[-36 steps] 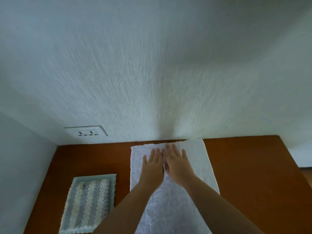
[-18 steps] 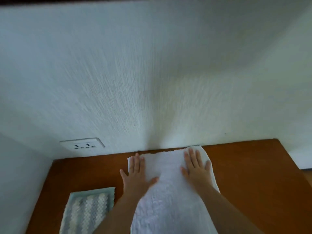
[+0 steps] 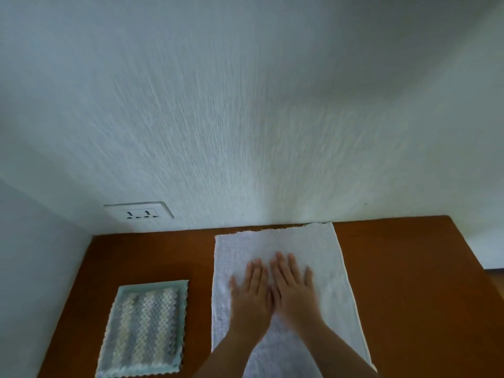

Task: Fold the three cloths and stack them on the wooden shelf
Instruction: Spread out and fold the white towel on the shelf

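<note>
I see the white towel (image 3: pixel 321 257) spread flat on the wooden shelf (image 3: pixel 409 282), a long strip that runs from the back wall (image 3: pixel 245 118) toward me and out of the bottom of the picture. Its far right corner touches the wall, while a thin line of wood shows behind its far left corner. A hemmed border follows its right long edge.

Both hands lie palm down on the middle of the towel. The left hand (image 3: pixel 252 296) and the right hand (image 3: pixel 296 290) sit side by side, their inner edges touching. On each the grip is open: the fingers are straight, pointing toward the wall, and pressed flat on the fabric with nothing pinched or curled round. The hands are a little blurred, so I cannot make out finer detail of the fingertips. Both bare forearms come up from the bottom edge.

To the left of the towel, apart from it with bare wood between, a folded cloth (image 3: pixel 144 326) lies on the same shelf. It is pale blue-green with a scalloped striped pattern inside a plain border. I cannot tell whether that is one cloth or a smaller one laid on a larger one.

A white wall socket (image 3: pixel 139 213) sits low on the back wall, above the shelf's far left corner. A plain side wall (image 3: pixel 32 268) closes the shelf on the left.
</note>
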Demonstrator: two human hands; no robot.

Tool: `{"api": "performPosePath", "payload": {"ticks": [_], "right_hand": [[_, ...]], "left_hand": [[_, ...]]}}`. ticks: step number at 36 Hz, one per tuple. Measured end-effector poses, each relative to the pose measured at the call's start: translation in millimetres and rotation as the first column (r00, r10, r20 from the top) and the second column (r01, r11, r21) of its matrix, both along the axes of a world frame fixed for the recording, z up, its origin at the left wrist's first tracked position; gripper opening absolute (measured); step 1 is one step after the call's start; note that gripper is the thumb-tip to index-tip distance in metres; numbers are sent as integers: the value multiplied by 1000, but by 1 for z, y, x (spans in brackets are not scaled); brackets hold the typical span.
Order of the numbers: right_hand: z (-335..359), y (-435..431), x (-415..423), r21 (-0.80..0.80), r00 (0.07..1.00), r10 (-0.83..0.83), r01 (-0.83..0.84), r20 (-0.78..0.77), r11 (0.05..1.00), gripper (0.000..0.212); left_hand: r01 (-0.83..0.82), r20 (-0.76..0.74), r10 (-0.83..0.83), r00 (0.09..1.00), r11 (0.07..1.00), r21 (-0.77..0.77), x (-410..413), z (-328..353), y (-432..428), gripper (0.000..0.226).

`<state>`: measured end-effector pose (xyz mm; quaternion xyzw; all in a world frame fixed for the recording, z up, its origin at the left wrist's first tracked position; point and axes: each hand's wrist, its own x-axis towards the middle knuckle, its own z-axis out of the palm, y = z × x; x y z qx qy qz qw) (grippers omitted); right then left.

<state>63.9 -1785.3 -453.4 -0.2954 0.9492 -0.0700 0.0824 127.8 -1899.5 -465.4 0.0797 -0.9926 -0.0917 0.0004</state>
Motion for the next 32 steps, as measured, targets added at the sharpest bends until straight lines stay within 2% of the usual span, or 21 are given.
{"api": "performPosePath", "payload": {"ticks": [4,8,11,14,16,20,26,28,32], "right_hand": [[0,15,-7,17,998,-57,57,2,998,56],[1,44,-16,18,982,-189,190,-24,982,57],[-1,66,-19,31,977,-213,213,-8,977,59],[2,76,-17,58,980,-201,200,2,978,74],[5,77,-15,39,976,-201,199,77,979,84],[12,67,-1,16,973,-229,229,29,973,65],[4,48,43,-94,996,-55,48,-74,994,59],[-4,45,57,-89,998,-11,6,-58,996,66],[-13,51,69,-69,1000,5,-7,-25,998,56]], "left_hand": [[-41,-7,41,999,999,-19,8,-1,-15,58],[-115,-5,115,993,992,-43,16,-1,-32,58],[-153,17,153,988,988,-31,21,2,-38,59],[-192,55,193,980,981,-20,22,4,-41,60],[-226,64,224,972,974,13,24,7,-37,61],[-179,18,178,984,983,52,31,17,-19,59],[-37,3,37,999,994,104,54,8,24,54],[-21,22,19,1000,994,108,61,6,35,53],[-23,-12,25,1000,994,103,74,-2,38,57]]}}
